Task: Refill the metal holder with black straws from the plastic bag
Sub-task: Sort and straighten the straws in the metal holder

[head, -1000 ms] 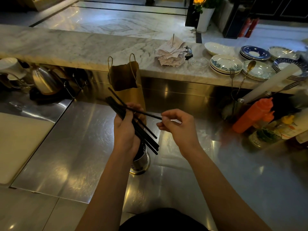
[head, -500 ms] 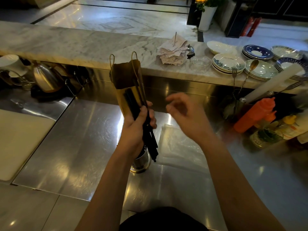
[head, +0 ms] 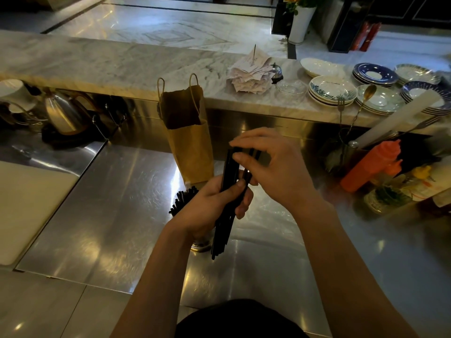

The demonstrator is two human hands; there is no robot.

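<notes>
My left hand grips a bundle of black straws held nearly upright over the steel counter. My right hand rests on the bundle's top ends, fingers curled over them. Under my left wrist stands the metal holder, mostly hidden, with several black straws sticking out to its left. The clear plastic bag lies flat on the counter just right of the holder, below my right forearm.
A brown paper bag stands behind the holder. A kettle sits at the back left, a white board at the left. Orange squeeze bottles, jars, a cutlery holder and stacked plates crowd the right.
The right hand, which pinched a single straw and then lifted away, has come down onto the top of the bundle. The left hand has turned the bundle upright and shifted it right.
</notes>
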